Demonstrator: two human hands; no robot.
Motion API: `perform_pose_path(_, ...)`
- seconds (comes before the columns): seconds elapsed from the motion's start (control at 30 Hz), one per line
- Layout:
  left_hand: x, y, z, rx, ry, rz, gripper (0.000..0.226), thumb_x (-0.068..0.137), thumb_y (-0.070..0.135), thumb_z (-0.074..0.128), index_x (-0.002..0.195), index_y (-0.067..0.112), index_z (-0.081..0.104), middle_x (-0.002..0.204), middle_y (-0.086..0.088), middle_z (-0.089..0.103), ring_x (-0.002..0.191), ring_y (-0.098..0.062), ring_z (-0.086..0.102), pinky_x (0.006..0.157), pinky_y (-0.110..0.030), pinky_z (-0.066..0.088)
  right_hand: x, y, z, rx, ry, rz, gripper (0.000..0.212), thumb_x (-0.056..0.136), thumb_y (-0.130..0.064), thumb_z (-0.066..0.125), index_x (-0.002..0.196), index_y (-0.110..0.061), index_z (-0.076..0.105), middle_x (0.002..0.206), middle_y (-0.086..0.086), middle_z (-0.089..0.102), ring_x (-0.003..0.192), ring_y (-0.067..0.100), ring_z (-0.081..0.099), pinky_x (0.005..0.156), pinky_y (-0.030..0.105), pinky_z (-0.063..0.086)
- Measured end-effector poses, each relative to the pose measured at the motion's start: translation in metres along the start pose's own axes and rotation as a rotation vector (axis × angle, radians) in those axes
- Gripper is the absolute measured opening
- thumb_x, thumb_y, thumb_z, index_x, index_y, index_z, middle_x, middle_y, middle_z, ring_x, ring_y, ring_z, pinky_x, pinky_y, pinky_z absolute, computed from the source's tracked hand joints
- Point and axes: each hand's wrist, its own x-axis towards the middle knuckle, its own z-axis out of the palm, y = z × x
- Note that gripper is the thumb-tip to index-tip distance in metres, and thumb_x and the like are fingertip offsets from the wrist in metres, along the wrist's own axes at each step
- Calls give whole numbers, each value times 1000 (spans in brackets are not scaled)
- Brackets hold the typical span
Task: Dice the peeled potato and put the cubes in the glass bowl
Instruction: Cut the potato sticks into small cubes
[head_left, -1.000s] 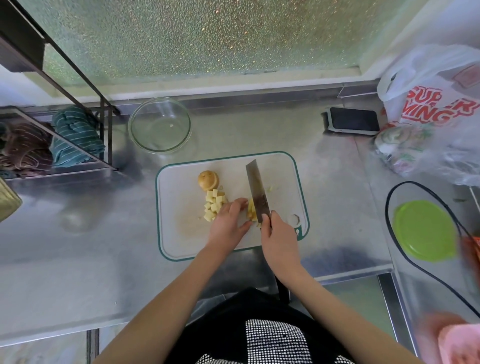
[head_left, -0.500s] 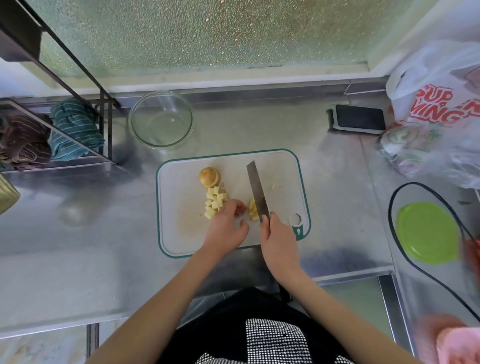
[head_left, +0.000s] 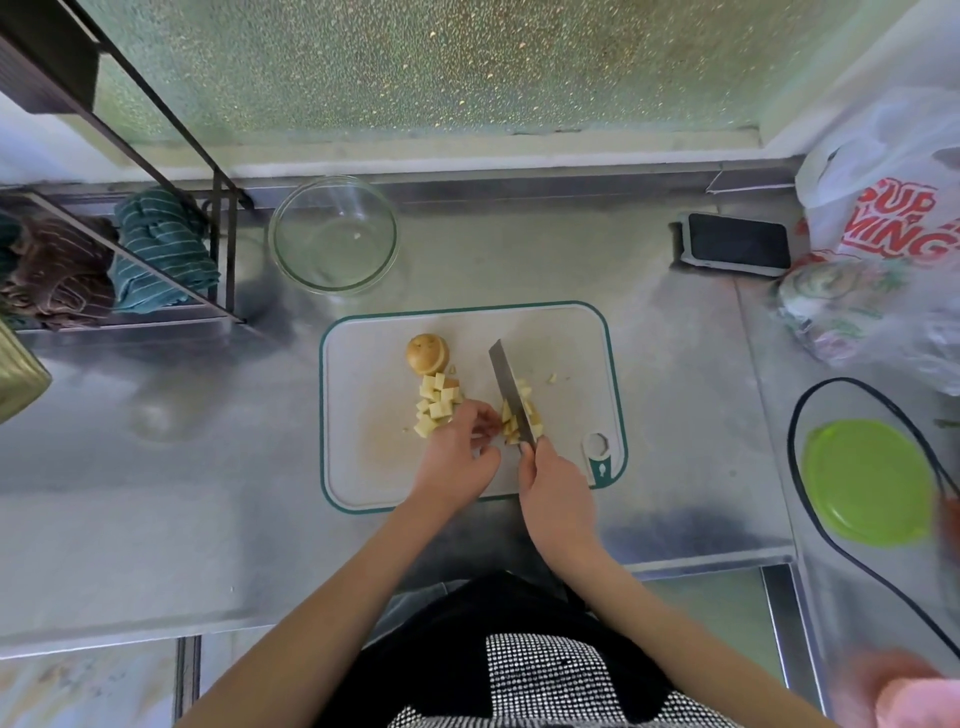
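My right hand (head_left: 558, 491) grips the knife (head_left: 510, 392) over potato pieces (head_left: 522, 415) mid-cutting board (head_left: 363, 415); my left hand (head_left: 460, 452), fingers curled, seems to hold nothing. The glass bowl (head_left: 291, 260) sits beyond the board's far-left corner.

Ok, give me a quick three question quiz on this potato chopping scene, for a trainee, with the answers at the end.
1. True or false: the glass bowl already holds a heap of potato cubes.
2. Which hand grips the knife? A) left B) right C) both
3. Fill in: the potato cubes lie on the ______ board.

Key:
1. False. The bowl looks almost empty, with at most one tiny scrap.
2. B. The right hand grips it; the left hand rests beside the cubes.
3. Cutting.
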Motion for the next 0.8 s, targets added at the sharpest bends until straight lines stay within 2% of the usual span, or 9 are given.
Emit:
perform_pose_path(0.13, -1, 2, 2, 7, -2, 17, 22, 81, 6, 56, 99, 18, 53, 96, 5, 60, 92, -4, 57, 79, -9, 47, 5, 9, -11, 148, -39, 15, 30, 100, -35, 35, 81, -14, 47, 73, 4, 56, 67, 22, 52, 62, 32, 38)
perform_pose_path(0.27, 2, 5, -4, -73, 44, -11, 20, 79, 6, 61, 98, 12, 57, 95, 1, 63, 92, -8, 60, 80, -15, 51, 15, 16, -25, 334, -63, 40, 38, 98, -29, 43, 63, -16, 38, 55, -2, 40, 50, 13, 38, 54, 34, 35)
perform_pose_path(0.33, 5, 8, -9, -166, 117, -37, 19, 79, 6, 65, 96, 11, 58, 94, -1, 63, 90, -11, 61, 77, -16, 51, 17, 15, -32, 408, -98, 52, 36, 97, -32, 44, 70, -7, 46, 55, -1, 40, 45, 16, 39, 49, 38, 42)
perform_pose_path(0.43, 11, 17, -18, -410, 235, -126, 17, 82, 14, 68, 95, 11, 58, 93, -2, 62, 86, -13, 59, 75, -21, 48, 16, 6, -44, 571, -189, 48, 35, 98, -32, 44, 89, 0, 53, 59, 11, 47, 33, 18, 42, 36, 29, 41)
perform_pose_path(0.47, 15, 21, -20, -496, 246, -175, 24, 82, 21, 69, 99, 11, 57, 95, -2, 62, 88, -13, 58, 77, -22, 47, 15, 1, -48, 613, -214, 28, 35, 98, -32, 44, 93, 0, 54, 58, 14, 49, 32, 18, 44, 36, 28, 41)
perform_pose_path(0.57, 27, 29, -25, -775, 106, -259, 54, 74, 47, 71, 113, 12, 56, 106, -2, 63, 99, -15, 60, 91, -29, 45, 16, -13, -57, 689, -267, -24, 41, 98, -35, 43, 95, 5, 51, 48, 16, 47, 29, 19, 45, 36, 28, 39)
perform_pose_path(0.67, 31, 44, -27, -1057, -119, -329, 45, 84, 45, 55, 112, 9, 62, 105, -9, 67, 94, -24, 64, 87, -35, 49, 20, -25, -59, 721, -335, -58, 47, 98, -41, 42, 93, 6, 48, 56, 19, 47, 30, 20, 46, 34, 25, 39)
perform_pose_path(0.73, 34, 50, -27, -1218, -146, -381, 38, 90, 38, 49, 109, 10, 66, 112, -13, 65, 103, -28, 63, 89, -40, 49, 21, -31, -58, 740, -379, -63, 48, 97, -43, 42, 93, 4, 51, 54, 16, 48, 31, 20, 46, 34, 26, 40)
perform_pose_path(0.8, 39, 53, -25, -1365, -115, -389, 30, 93, 27, 47, 114, 9, 61, 115, -12, 64, 106, -27, 62, 92, -41, 47, 22, -34, -57, 748, -387, -52, 46, 97, -43, 43, 95, 1, 55, 48, 8, 48, 31, 19, 45, 35, 26, 41)
